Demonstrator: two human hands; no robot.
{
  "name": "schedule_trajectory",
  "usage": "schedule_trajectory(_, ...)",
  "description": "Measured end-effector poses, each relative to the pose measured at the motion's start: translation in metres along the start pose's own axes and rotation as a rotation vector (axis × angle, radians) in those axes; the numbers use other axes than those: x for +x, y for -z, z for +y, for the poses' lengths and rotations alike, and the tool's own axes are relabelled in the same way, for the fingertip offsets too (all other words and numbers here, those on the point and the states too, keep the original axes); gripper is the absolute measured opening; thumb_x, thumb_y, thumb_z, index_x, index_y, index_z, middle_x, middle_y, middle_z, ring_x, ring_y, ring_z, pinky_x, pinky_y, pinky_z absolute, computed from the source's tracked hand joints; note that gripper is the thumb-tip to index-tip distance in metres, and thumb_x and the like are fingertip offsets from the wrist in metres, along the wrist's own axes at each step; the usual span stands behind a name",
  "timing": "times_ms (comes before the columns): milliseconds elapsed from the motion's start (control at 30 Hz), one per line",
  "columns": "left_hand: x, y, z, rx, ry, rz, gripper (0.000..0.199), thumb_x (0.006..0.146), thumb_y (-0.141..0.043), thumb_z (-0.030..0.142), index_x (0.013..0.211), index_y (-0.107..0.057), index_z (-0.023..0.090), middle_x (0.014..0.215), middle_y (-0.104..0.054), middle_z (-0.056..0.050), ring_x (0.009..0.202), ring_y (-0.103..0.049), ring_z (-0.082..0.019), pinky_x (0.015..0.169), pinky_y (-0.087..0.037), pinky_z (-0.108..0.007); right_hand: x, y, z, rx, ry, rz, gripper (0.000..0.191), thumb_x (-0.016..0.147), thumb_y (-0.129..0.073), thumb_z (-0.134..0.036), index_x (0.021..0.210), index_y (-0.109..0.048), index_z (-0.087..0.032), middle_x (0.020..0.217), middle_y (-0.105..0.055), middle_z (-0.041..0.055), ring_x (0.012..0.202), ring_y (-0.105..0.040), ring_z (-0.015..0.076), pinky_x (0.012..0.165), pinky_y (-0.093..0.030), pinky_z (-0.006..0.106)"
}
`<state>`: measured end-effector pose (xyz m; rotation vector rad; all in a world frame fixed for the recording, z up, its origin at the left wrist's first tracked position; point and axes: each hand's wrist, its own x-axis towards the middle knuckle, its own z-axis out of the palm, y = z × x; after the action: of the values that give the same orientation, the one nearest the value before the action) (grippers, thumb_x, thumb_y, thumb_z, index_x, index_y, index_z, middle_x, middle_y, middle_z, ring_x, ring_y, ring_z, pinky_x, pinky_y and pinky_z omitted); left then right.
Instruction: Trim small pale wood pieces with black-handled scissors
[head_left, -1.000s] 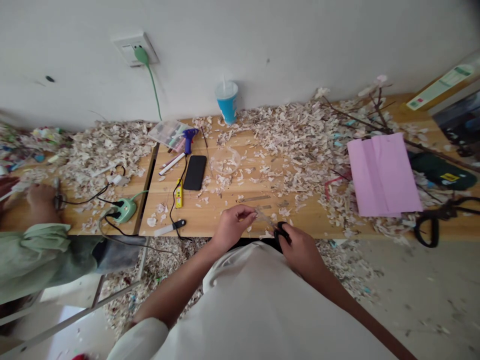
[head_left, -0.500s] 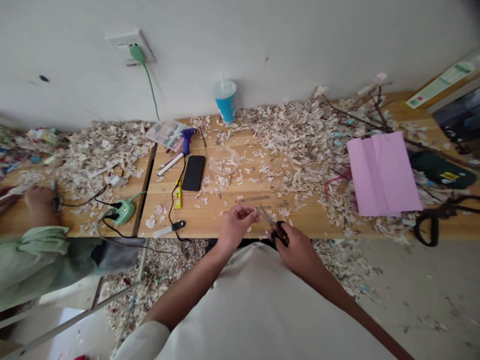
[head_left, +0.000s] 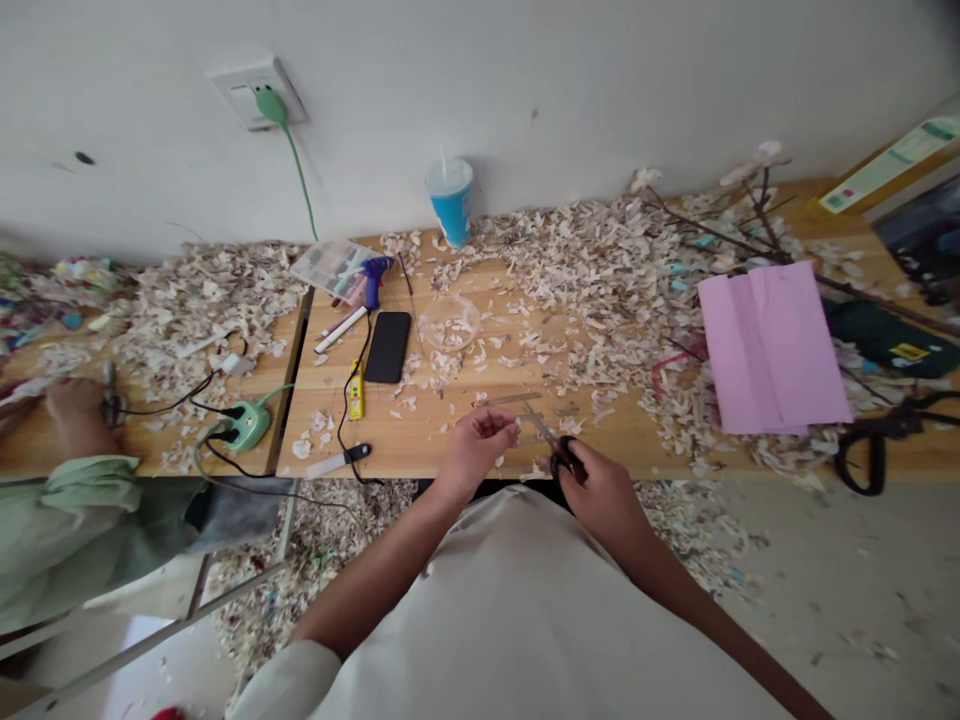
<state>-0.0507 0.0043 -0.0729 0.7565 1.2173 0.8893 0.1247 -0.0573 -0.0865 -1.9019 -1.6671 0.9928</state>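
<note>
Near the table's front edge, my left hand (head_left: 478, 448) is closed in a pinch, with a tiny pale bit at its fingertips that is too small to name. My right hand (head_left: 600, 490) grips black-handled scissors (head_left: 541, 430), whose blades point up and left toward the left fingertips without touching them. Pale scraps (head_left: 600, 265) lie thickly beyond both hands. A shallow clear dish (head_left: 450, 322) stands on the wooden table (head_left: 427, 445) ahead of my left hand.
Left of my hands lie a phone (head_left: 388, 347), a yellow packet (head_left: 356, 390), a knife (head_left: 337, 460) and a glue gun (head_left: 375, 280). A blue cup (head_left: 452, 205) stands by the wall. Pink sheets (head_left: 776, 350) and large shears (head_left: 874, 440) lie right. Another person's hand (head_left: 75, 405) is far left.
My right hand has moved slightly right and down with the scissors, so the blades are farther from my left fingertips. My left hand has barely moved.
</note>
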Motion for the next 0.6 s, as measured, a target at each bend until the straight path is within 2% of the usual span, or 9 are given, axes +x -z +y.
schedule_trajectory(100,-0.004,-0.001,0.000,-0.013,0.018,-0.043,0.029,0.064,-0.078,0.034,0.081,-0.066,0.014,0.067,-0.062,0.001,0.061,-0.055,-0.008,0.063,-0.042,-0.023,0.001,0.001,-0.006,0.214,-0.053,0.079,0.024,0.083,-0.056,-0.039,0.096,-0.061,-0.019,0.089,-0.068,0.0078,0.077,-0.060,0.0195,0.069,-0.044,0.029)
schedule_trajectory(200,-0.010,-0.003,-0.001,-0.030,0.023,-0.094,0.033,0.065,-0.078,0.032,0.089,-0.065,0.014,0.068,-0.061,0.002,0.063,-0.054,-0.009,0.063,-0.040,-0.022,0.004,0.001,-0.014,0.470,-0.082,0.107,0.031,0.082,-0.061,-0.043,0.101,-0.060,-0.019,0.101,-0.067,0.0085,0.085,-0.061,0.0189,0.073,-0.047,0.029)
schedule_trajectory(267,-0.013,-0.004,-0.003,-0.033,0.019,-0.127,0.037,0.065,-0.079,0.030,0.094,-0.063,0.014,0.069,-0.061,0.002,0.064,-0.055,-0.009,0.064,-0.040,-0.022,0.007,0.001,-0.018,0.564,-0.097,0.106,0.032,0.081,-0.063,-0.044,0.100,-0.061,-0.019,0.101,-0.067,0.0081,0.085,-0.061,0.0188,0.074,-0.048,0.029)
schedule_trajectory(433,-0.016,-0.005,-0.006,-0.016,0.014,-0.166,0.035,0.063,-0.080,0.027,0.090,-0.061,0.014,0.073,-0.062,0.000,0.066,-0.056,-0.008,0.066,-0.043,-0.022,0.012,-0.002,-0.020,0.614,-0.130,0.021,0.034,0.075,-0.071,-0.042,0.095,-0.063,-0.017,0.093,-0.068,0.0068,0.080,-0.061,0.0183,0.073,-0.048,0.030)
schedule_trajectory(600,-0.016,-0.003,-0.007,-0.038,0.042,-0.174,0.040,0.061,-0.083,0.031,0.090,-0.062,0.013,0.075,-0.064,-0.002,0.067,-0.059,-0.009,0.067,-0.044,-0.023,0.013,-0.003,-0.023,0.655,-0.131,0.011,0.038,0.071,-0.073,-0.047,0.092,-0.065,-0.017,0.088,-0.067,0.0065,0.078,-0.062,0.0193,0.071,-0.050,0.031)
